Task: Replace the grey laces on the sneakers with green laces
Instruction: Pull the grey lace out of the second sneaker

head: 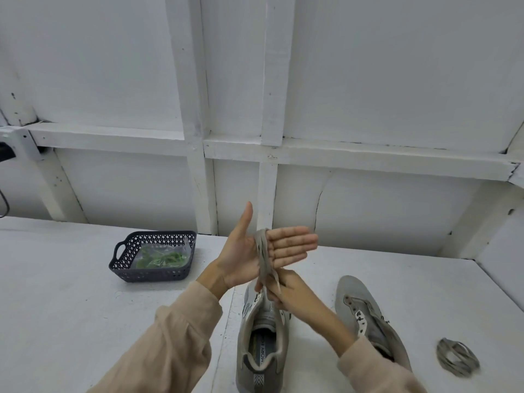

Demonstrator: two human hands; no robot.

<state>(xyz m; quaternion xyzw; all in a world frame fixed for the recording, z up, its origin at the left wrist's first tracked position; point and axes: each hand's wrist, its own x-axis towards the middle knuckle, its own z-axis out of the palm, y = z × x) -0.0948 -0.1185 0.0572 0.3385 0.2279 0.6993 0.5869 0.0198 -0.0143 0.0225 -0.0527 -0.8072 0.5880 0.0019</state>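
Grey lace (pixel 262 252) looped round our left hand (pixel 245 251)
That hand is held flat, fingers straight; our right hand (pixel 286 290) pinches the lace's tail just below, over the near sneaker (pixel 262 373); it and the other sneaker (pixel 357 293) lie lengthwise, toes away from us; green laces (pixel 161 259) fill the basket (pixel 127 269), left.

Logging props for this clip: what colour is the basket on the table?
Dark grey basket, lattice-patterned walls; seen in the head view.

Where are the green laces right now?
The green laces lie in the dark basket on the left side of the table, just left of the left hand, which has a grey lace wrapped round its fingers.
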